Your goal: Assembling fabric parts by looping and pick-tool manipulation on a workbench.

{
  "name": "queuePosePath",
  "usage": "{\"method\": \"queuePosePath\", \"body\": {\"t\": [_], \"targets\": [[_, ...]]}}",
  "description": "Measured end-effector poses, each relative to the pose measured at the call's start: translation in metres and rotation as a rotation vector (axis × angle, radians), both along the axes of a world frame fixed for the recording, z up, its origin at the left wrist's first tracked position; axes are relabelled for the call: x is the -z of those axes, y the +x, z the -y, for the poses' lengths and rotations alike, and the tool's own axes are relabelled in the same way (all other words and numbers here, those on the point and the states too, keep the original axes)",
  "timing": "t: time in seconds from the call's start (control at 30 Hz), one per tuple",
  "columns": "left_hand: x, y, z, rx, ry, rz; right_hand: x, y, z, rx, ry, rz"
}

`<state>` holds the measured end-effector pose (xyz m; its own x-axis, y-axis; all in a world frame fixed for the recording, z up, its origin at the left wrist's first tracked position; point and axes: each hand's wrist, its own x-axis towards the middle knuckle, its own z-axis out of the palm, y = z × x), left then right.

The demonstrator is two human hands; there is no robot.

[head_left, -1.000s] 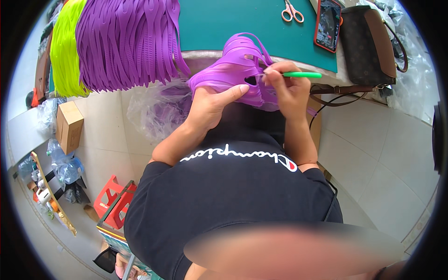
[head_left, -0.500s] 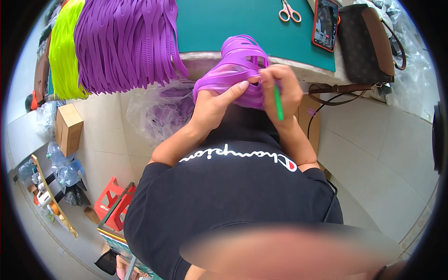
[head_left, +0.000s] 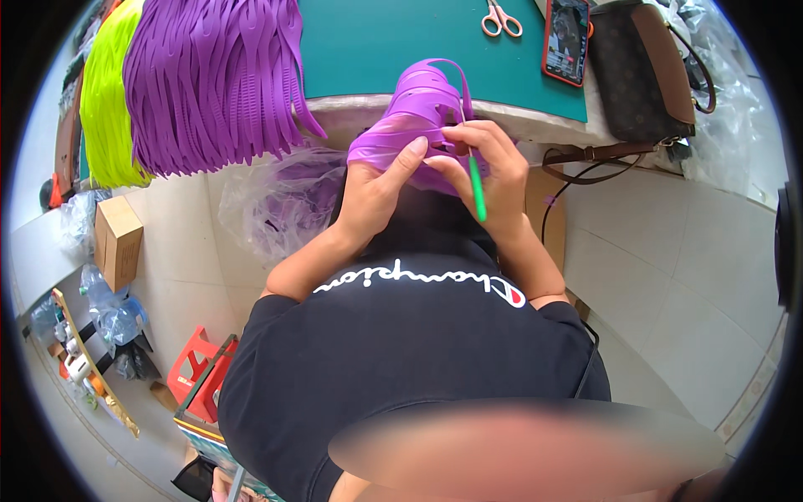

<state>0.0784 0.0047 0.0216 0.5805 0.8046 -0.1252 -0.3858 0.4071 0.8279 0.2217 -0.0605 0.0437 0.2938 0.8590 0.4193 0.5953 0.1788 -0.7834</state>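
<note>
Holds a hollow form of overlapping glossy purple straps point(head_left: 422, 88) at the near edge of the table, beside a flat teal mat point(head_left: 385, 46), with the left hand point(head_left: 378, 191): thumb pressed on top, other fingers hidden inside or beneath, cannot tell which; presumably so to brace the straps. Grasps a slim tool with bright green handle and thin shaft point(head_left: 478, 191) in the curled right hand point(head_left: 495, 171), handle slanting towards the body, probably to free thumb and forefinger at the form's right side; cannot tell whether pinching a strap.

Count: one form; one tool; two bundles of long flexible straps, one matte purple point(head_left: 213, 88), one yellow-green point(head_left: 113, 109), single straps too many to number, draped over the table edge likely for easy reach. At the far right, apparently set aside: one pair of pink-handled scissors point(head_left: 499, 14), one red-cased phone point(head_left: 566, 40), one brown handbag point(head_left: 640, 75).
</note>
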Motion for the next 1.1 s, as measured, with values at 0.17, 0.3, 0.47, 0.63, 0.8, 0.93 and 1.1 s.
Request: {"method": "queuePosePath", "body": {"t": [0.17, 0.3, 0.47, 0.63, 0.8, 0.93, 1.1], "targets": [[0.003, -0.003, -0.003, 0.004, 0.204, -0.058, 0.016, -0.001, -0.006, 0.059, 0.184, 0.103], [0.005, -0.007, -0.008, 0.019, 0.026, -0.035, 0.011, 0.049, 0.011, 0.515, 0.326, -0.532], [0.017, -0.019, -0.031, -0.057, -0.198, 0.010, -0.015, 0.212, 0.114, 1.234, 0.727, -0.149], [0.025, -0.024, -0.040, -0.220, -0.190, 0.054, -0.023, 0.275, 0.211, 1.485, 0.756, 0.056], [-0.002, -0.020, -0.032, -0.045, -0.322, 0.166, -0.050, 0.187, 0.162, 0.874, -0.261, 0.077], [-0.005, -0.024, -0.021, 0.147, -0.147, 0.063, -0.039, 0.143, 0.114, 0.370, -0.581, -0.070], [-0.007, -0.026, -0.014, 0.164, -0.089, -0.010, -0.017, 0.092, 0.056, 0.291, -0.187, 0.070]]}}
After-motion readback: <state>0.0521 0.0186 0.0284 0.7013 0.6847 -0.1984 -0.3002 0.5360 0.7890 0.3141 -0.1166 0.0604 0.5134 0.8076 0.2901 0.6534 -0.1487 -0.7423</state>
